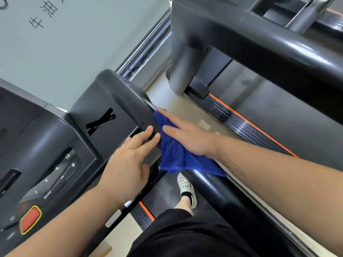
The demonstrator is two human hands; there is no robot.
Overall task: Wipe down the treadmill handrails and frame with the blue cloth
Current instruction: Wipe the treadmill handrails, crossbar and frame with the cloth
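Note:
The blue cloth (178, 156) is pressed against the right side of the treadmill console housing (111, 104), where the black handrail (219, 190) joins it. My right hand (187, 136) lies flat on the cloth, fingers stretched toward the housing's front corner. My left hand (128, 164) rests palm down on the console edge just left of the cloth, fingers together and touching the housing, holding nothing. The cloth's lower part drapes over the handrail.
The console panel (55, 175) with buttons and a red stop button (30, 218) sits at lower left. A neighbouring treadmill's upright and handrail (241, 39) cross the upper right. Its deck with an orange stripe (256, 127) runs beside. My foot in a white shoe (186, 188) stands on the belt below.

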